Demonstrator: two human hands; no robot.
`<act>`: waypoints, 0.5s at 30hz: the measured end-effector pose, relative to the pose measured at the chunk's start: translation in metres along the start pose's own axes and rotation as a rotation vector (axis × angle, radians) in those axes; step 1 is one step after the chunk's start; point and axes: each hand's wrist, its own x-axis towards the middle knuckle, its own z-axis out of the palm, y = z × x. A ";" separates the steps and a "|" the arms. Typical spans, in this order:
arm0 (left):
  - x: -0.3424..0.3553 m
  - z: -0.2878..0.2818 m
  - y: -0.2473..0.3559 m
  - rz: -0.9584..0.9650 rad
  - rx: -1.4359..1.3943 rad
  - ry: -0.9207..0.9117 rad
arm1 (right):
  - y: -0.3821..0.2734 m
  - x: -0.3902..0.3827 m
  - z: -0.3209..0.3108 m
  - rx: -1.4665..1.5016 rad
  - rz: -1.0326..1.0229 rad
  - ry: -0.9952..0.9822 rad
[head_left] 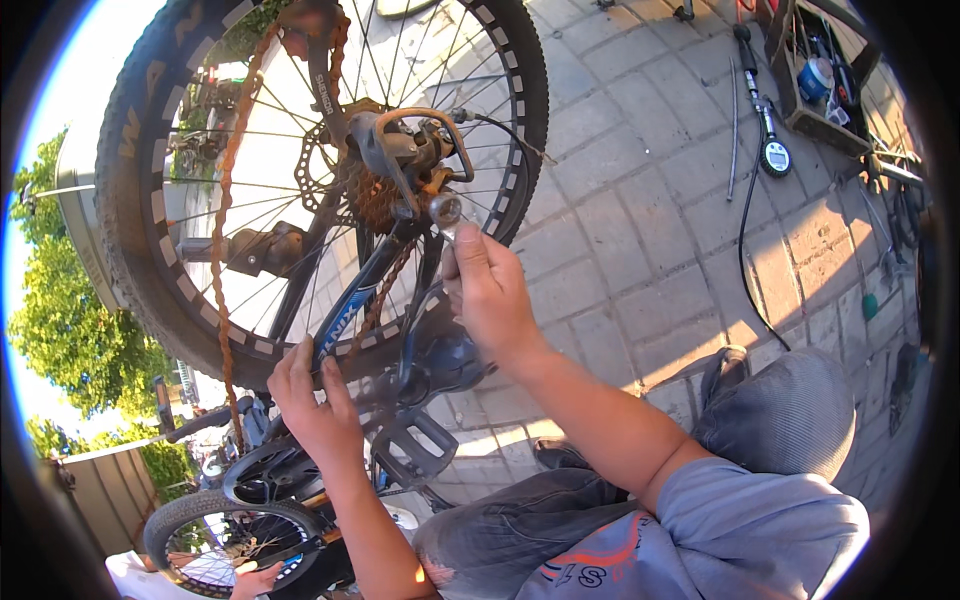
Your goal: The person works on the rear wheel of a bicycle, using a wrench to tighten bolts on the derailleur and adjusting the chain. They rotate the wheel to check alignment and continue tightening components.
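Observation:
My right hand [492, 298] is closed round a silver wrench [446, 210], its round end at the rear axle beside the derailleur [395, 150]. Just left of it sits the rusty cassette [372, 198], partly hidden by the derailleur and its curved metal guard [425, 113]. My left hand [318, 408] grips the dark blue bicycle frame [350, 300] lower down, thumb on one side and fingers on the other. The rear wheel [535, 90] stands upright, spokes showing behind the parts. A rusty chain [228, 220] hangs down at the left.
Below my left hand are a black pedal [415, 447] and another bicycle wheel [160, 520], with another person's hand [258, 578] by it. A pump with a round gauge [775, 155], its black hose [742, 250], a metal rod [732, 130] and a toolbox [825, 125] lie right on the paving.

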 end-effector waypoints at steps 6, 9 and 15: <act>0.002 0.005 -0.002 -0.022 0.025 0.036 | -0.020 0.038 -0.036 -0.644 -0.304 -0.166; 0.004 0.007 -0.001 -0.031 0.005 0.046 | -0.018 0.042 -0.036 -0.647 -0.360 -0.184; 0.001 0.008 -0.002 -0.031 0.003 0.048 | -0.027 -0.010 0.046 0.740 0.495 0.054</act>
